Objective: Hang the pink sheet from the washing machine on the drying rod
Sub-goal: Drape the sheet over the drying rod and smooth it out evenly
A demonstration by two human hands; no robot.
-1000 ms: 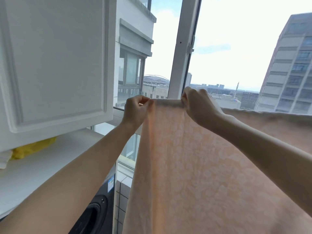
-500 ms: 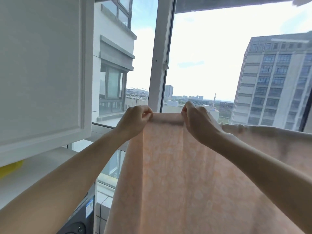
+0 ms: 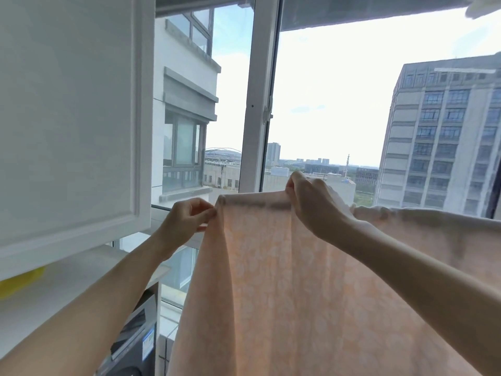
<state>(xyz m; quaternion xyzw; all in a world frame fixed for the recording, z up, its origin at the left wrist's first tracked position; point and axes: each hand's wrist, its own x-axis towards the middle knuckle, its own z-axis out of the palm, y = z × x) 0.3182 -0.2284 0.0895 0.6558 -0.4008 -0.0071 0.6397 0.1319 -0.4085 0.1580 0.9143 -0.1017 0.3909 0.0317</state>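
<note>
I see left hand point(image 3: 187, 219) and right hand point(image 3: 314, 204) both pinching top edge of pink sheet point(image 3: 271, 280), held up near window. Washing machine point(image 3: 135, 346) sticker low left, text unreadable.

Bright daylight pours in through the window point(image 3: 339, 104), and the sky is blown out to near white. The sheet point(image 3: 284, 280) below it is backlit and glows, its pattern washed soft. The cabinet point(image 3: 67, 118) left of the window looks flat and hazy. Wide-angle lens bends the frame edges, and the whole picture is a bit soft.
</note>
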